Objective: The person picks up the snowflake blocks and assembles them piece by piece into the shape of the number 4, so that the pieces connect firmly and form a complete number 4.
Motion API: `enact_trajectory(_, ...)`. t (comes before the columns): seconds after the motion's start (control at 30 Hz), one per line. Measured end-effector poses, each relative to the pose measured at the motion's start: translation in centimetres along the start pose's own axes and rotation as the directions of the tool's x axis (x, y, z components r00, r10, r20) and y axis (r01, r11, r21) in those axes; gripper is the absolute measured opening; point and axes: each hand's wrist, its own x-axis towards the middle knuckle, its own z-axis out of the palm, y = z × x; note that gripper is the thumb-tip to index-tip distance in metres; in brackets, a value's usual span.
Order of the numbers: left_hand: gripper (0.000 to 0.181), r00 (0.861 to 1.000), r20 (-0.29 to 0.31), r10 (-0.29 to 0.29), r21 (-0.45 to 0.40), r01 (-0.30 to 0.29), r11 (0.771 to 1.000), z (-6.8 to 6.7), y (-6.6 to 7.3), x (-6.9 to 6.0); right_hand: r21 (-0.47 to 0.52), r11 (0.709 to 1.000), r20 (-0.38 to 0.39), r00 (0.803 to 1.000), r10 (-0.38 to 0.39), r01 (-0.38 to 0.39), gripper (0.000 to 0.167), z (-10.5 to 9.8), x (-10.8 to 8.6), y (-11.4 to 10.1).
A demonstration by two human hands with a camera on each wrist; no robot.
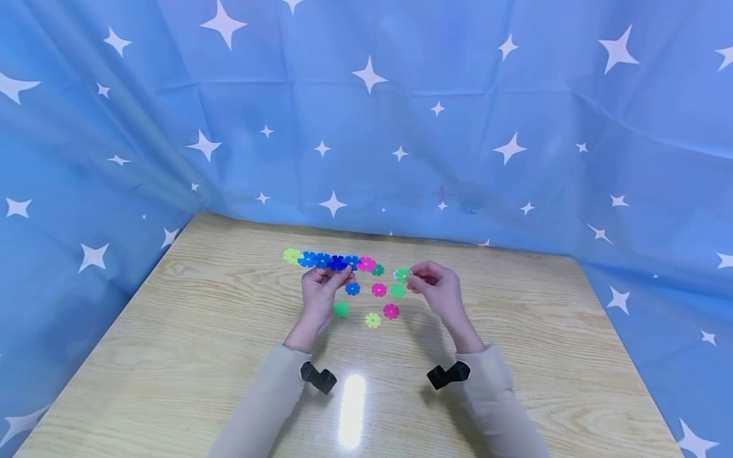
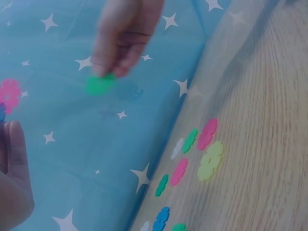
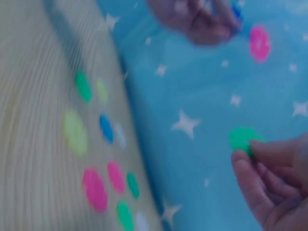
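My left hand (image 1: pixel 321 296) grips a row of joined plastic snowflake discs (image 1: pixel 322 260), held up above the table. From left to right the row runs yellow-green, several blues, then a pink disc (image 3: pixel 260 43) at its right end. Between thumb and fingertips, my right hand (image 1: pixel 438 289) pinches a single green snowflake disc (image 3: pixel 242 138), apart from the pink end of the row. Blur softens both hands in the wrist views, and the left fingers partly hide the row's underside.
Loose discs lie on the wooden table (image 1: pixel 200 337) below and between the hands: pink (image 1: pixel 391 311), yellow-green (image 1: pixel 373 320), blue (image 1: pixel 352 289) and green (image 1: pixel 341 310) ones, plus white ones (image 2: pixel 177 148). A blue star-patterned curtain (image 1: pixel 401 127) hangs behind the table.
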Motion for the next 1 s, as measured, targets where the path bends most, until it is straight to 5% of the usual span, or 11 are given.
enact_trajectory(0.2, 0.034, 1.000, 0.006, -0.003, 0.005, 0.003, 1.000, 0.1, 0.1, 0.0, 0.167, 0.983, -0.011, 0.997, -0.074, 0.075, 0.015, 1.3, -1.0, -2.3)
enact_trajectory(0.47, 0.035, 1.000, 0.016, -0.007, 0.029, 0.007, 1.000, 0.2, 0.2, 0.0, 0.203, 0.960, -0.027, 0.981, -0.190, 0.192, 0.009, 2.2, -2.2, -5.9)
enact_trajectory(1.0, 0.035, 1.000, 0.014, -0.009, 0.044, 0.009, 0.999, 0.1, 0.2, 0.1, 0.208, 0.961, -0.043, 0.984, -0.175, 0.180, 0.008, 2.1, -2.4, -6.6)
